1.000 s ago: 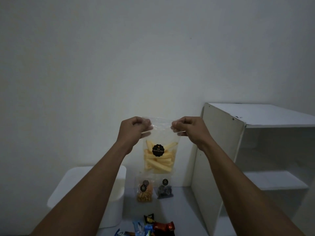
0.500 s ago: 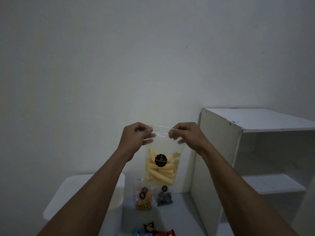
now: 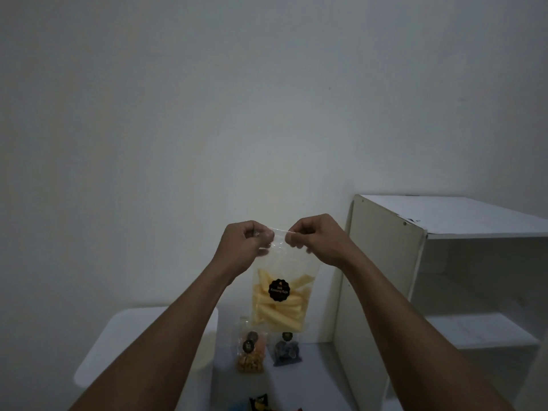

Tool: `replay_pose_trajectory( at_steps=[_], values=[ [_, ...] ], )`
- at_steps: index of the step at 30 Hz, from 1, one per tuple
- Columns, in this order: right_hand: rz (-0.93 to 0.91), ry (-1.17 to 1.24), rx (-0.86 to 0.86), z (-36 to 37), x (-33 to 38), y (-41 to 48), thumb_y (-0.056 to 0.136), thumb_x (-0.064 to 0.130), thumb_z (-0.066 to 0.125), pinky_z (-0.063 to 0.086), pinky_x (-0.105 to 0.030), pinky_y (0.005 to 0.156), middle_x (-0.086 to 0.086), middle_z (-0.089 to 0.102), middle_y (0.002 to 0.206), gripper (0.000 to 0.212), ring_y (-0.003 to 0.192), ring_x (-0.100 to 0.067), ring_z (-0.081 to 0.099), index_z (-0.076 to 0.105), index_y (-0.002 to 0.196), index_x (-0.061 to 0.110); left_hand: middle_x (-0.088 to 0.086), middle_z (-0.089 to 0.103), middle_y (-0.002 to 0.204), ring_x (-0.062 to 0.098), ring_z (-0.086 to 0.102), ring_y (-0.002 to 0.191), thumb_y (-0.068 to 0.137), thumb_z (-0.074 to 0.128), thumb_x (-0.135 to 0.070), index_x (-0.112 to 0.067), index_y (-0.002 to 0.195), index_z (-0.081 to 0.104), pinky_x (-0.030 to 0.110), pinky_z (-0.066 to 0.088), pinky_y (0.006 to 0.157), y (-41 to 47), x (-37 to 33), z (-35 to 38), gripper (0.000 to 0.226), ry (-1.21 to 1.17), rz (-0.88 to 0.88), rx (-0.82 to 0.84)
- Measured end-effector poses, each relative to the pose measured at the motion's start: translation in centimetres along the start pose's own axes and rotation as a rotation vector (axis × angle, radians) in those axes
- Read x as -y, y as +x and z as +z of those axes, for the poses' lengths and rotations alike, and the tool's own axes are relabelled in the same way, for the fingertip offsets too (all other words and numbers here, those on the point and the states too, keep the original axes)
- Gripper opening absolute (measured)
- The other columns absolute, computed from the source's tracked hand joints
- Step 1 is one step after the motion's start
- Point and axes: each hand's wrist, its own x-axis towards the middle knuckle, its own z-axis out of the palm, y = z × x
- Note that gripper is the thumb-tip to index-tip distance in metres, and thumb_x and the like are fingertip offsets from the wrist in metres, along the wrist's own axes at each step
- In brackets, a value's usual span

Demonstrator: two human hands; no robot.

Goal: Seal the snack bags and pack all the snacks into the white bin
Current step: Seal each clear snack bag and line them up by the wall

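Both up in the air: left hand point(image 3: 243, 247) and right hand point(image 3: 314, 238) pinching the top edge of the clear stick-snack bag point(image 3: 278, 298); white shelf unit point(image 3: 415, 262) at the surface's point(image 3: 314, 381) right edge; white bin point(image 3: 142, 345) at its left edge; two small snack bags point(image 3: 250, 351) standing between them.

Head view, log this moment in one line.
sealing | stick snack bag: held up | left hand: pinches top | right hand: pinches top

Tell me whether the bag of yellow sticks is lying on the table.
No, the bag of yellow sticks hangs in the air, its top pinched by the left hand and the right hand.
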Motion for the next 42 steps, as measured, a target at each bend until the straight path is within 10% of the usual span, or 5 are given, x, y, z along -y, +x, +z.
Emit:
replay_pose_trajectory(
  at_steps=[42],
  values=[
    [0.051,0.265,-0.145,-0.5,-3.0,-0.5,0.092,0.005,0.066,0.052,-0.025,0.062,-0.013,0.073,0.076,0.012,0.06,-0.012,0.064,0.067,0.088,-0.006,0.004,0.076,0.076,0.007,0.066,0.066,0.074,0.083,-0.027,-0.017,0.083,0.08,0.02,0.049,0.06,2.2,-0.5,0.4,0.013,0.21,-0.002,0.107]
  ],
)
